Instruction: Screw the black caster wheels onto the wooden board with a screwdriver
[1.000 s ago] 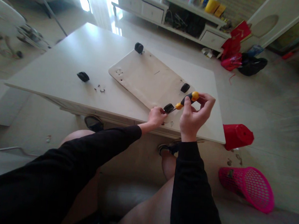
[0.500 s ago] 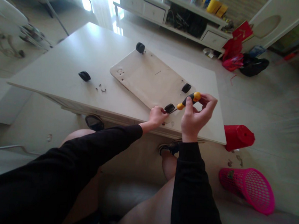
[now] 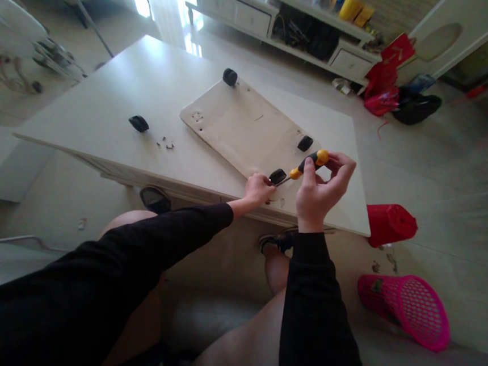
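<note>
A flat off-white board (image 3: 240, 128) with rounded corners lies slantwise on the white table. Black caster wheels stand at three of its corners: the far wheel (image 3: 230, 77), the right wheel (image 3: 305, 143) and the near wheel (image 3: 277, 176). The left corner has bare screw holes. My right hand (image 3: 327, 187) grips a yellow-and-black screwdriver (image 3: 309, 163), its shaft pointing down-left to the base of the near wheel. My left hand (image 3: 259, 190) is closed at that wheel, fingertips pinched by the screwdriver's tip; what they pinch is hidden.
A loose black caster wheel (image 3: 138, 123) and several small screws (image 3: 168, 145) lie on the table (image 3: 107, 91), left of the board. A red bin (image 3: 392, 225) and a pink mesh basket (image 3: 403, 311) are on the floor to the right. A white cabinet (image 3: 252, 18) stands beyond.
The view has shifted very slightly. Both hands, the screwdriver and the board keep practically the same places.
</note>
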The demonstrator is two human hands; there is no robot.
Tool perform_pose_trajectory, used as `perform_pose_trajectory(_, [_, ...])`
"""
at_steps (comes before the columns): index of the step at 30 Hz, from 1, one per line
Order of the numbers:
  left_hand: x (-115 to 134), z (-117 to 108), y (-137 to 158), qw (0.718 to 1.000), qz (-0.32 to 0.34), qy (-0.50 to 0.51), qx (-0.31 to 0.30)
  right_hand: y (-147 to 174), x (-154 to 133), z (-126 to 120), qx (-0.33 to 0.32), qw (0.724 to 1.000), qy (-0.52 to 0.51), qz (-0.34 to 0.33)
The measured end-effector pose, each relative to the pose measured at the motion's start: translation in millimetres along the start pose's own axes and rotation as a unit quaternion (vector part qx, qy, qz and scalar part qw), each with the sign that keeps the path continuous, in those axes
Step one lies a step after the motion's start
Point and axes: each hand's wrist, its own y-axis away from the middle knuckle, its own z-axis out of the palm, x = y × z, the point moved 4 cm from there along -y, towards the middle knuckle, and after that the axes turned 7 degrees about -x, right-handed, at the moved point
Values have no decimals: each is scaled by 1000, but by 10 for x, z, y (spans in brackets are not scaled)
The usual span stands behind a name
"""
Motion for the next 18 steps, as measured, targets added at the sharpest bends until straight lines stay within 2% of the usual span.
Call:
perform_pose_trajectory(10, [-25,19,-11,999,-18,46,-10,-5,11,-2,-1,1000,-16,17])
perform_pose_trajectory(18, [-2,23,29,1000,-5,26,-7,-9,-6,-3,1,1000,1,7])
